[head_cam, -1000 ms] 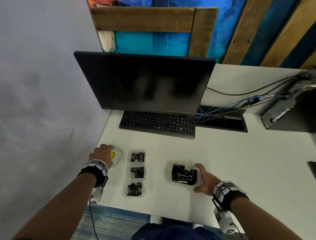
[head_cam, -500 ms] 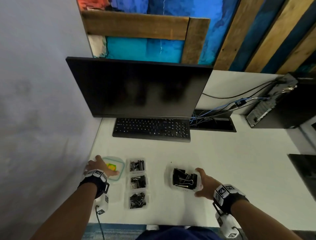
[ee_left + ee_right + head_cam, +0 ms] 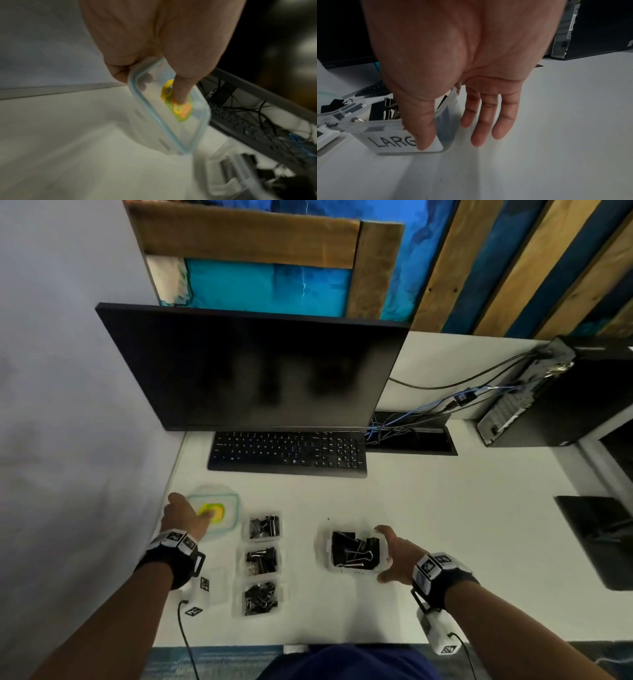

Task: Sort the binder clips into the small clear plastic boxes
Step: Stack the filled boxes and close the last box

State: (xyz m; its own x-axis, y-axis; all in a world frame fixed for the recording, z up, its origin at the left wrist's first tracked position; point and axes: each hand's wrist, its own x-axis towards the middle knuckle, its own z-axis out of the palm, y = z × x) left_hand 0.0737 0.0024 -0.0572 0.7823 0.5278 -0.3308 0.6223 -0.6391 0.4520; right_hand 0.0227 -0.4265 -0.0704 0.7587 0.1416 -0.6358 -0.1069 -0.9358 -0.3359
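On the white desk (image 3: pixel 445 542), the right hand (image 3: pixel 399 553) flanks the box labelled "LARG…" (image 3: pixel 406 140), which holds large black binder clips (image 3: pixel 354 549). Its thumb (image 3: pixel 423 128) lies against the near labelled wall and the index finger is at the far corner, while the other fingers (image 3: pixel 488 119) stretch straight down beside the box toward the desk, so the hand is spread wide at the box's right side rather than closed around it. Left of this box, well apart from it, three small clear plastic boxes (image 3: pixel 262 561) stand in a column, each filled with smaller black clips. Further left, the left hand (image 3: pixel 181 517) pinches a clear lid (image 3: pixel 169 106) with a blue-green rim and a yellow-green sticker: thumb on top, fingers curled beneath its edge; the lid is tilted up off the desk. Behind stand a black keyboard (image 3: pixel 287 453) and a dark monitor (image 3: pixel 253 371).
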